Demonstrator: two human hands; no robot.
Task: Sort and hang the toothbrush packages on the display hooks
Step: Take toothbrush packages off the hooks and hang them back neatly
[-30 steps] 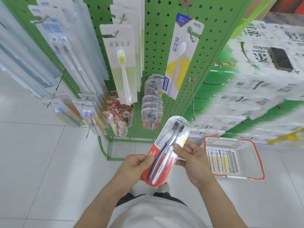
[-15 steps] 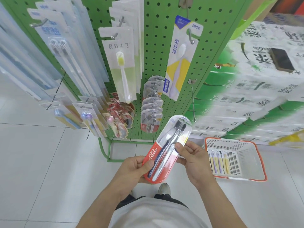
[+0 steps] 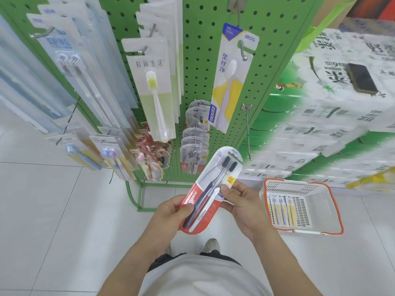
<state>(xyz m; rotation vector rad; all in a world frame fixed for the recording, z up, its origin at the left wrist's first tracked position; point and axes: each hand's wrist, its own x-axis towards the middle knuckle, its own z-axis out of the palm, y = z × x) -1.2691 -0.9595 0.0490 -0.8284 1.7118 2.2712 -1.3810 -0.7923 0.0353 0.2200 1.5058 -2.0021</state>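
While I tilt it up toward the rack, my left hand (image 3: 171, 212) grips the red lower end of the toothbrush package (image 3: 210, 190), thumb laid across its face, and my right hand (image 3: 240, 201) pinches its right edge near the middle. Compared with a second ago, the pack sits a little higher and nearer the pegboard (image 3: 205, 67), and its rounded top with the hang hole now points up between the stack of matching clear-and-red packs (image 3: 193, 146) and the bare hook (image 3: 248, 133) at the board's right edge. The brand side faces me, so I judge the sorting question is nearly settled: this pack belongs with its matching ones on the lower middle hook, or on the free hook just to their right. It is not yet on any hook; the top is still well short of the hook tips. Beyond my right hand, the basket (image 3: 333, 201) on the floor holds another pack of brushes (image 3: 282, 210), so more hanging remains. The yellow-and-white pack (image 3: 229, 82) hangs askew on the upper hook.
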